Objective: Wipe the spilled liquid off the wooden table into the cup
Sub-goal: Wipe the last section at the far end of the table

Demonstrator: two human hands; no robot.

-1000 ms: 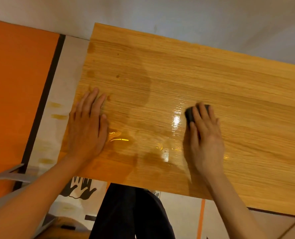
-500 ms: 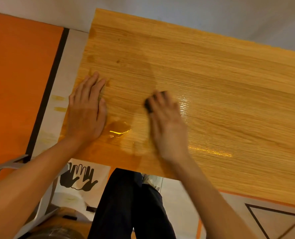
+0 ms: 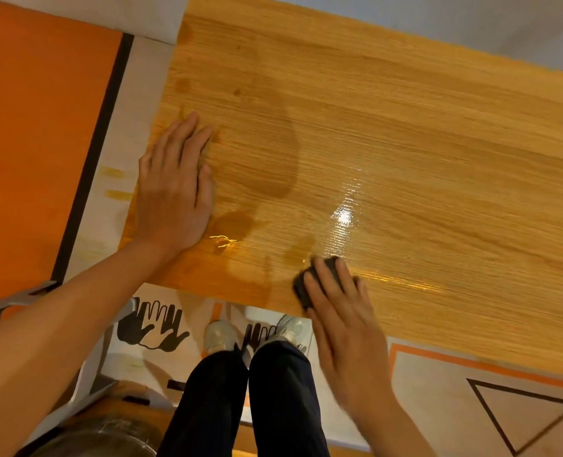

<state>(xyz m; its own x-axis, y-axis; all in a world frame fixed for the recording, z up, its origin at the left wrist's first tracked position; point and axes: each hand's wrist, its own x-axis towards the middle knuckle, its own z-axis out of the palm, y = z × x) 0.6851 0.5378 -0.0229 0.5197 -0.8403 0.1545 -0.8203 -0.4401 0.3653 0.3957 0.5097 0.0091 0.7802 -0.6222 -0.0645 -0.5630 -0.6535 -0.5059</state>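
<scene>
**A:** The wooden table fills most of the view, its grain running across, with an orange-and-pale printed floor below and to the left of it. Where does the spill sit?

**B:** A puddle glints just beside the heel of the left hand, near the table's front-left corner. A thin wet sheen spreads farther right, and a streak catches the light beside the right hand.

**A:** And the hands themselves?

**B:** The left hand lies flat on the wood, fingers straight and together, holding nothing; it looks to be bracing the table. The right hand has its fingers curled over a small dark wiper, pressing it down at the front edge of the table.

**A:** So which step is this?

**B:** It reads as the middle of the wiping: liquid is being dragged toward the near edge, but plenty is left on the surface.

**A:** And the cup?

**B:** No cup can be made out. A rounded shape shows at the bottom left, too blurred to name.

**A:** What does the next move call for?

**B:** Probably a sweep left to gather the puddle by the left hand, with steady downward pressure so the film does not smear, and a cup held under the edge before anything goes over.
</scene>
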